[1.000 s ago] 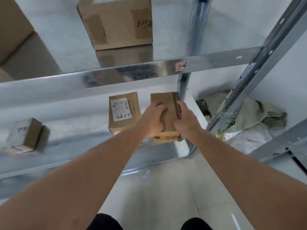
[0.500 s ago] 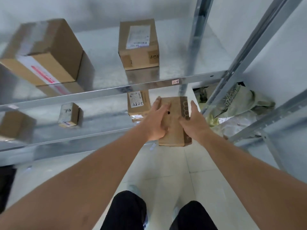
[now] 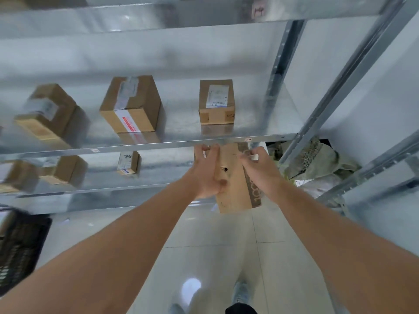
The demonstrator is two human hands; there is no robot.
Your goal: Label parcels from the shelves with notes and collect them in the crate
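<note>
I hold a flat brown parcel (image 3: pixel 235 189) in both hands in front of the metal shelving (image 3: pixel 145 145), out over the pale tiled floor (image 3: pixel 210 257) and clear of any shelf. My left hand (image 3: pixel 207 175) lies along the parcel's left side, its grip wrapped round the edge with the thumb on the upper face and the fingertips reaching the far end. My right hand (image 3: pixel 260 166) takes the right side, its grip curled over the far right corner beside a dark printed band that runs down that edge. The parcel's far end sits level with the front rail of the middle shelf.

On that middle shelf stand three other cartons: a small labelled box (image 3: pixel 216 102) just behind the parcel, a larger taped box (image 3: pixel 131 104) to its left, and a blurred box (image 3: pixel 48 114) further left. On the lower shelf a small upright package (image 3: pixel 128 163) stands left of my left hand, with a tilted carton (image 3: pixel 63 169) beyond it.

A black mesh crate (image 3: pixel 20 248) shows at the left edge, on the floor, well apart from the parcel. Crumpled green sacking (image 3: pixel 317 162) lies behind the right-hand upright.
</note>
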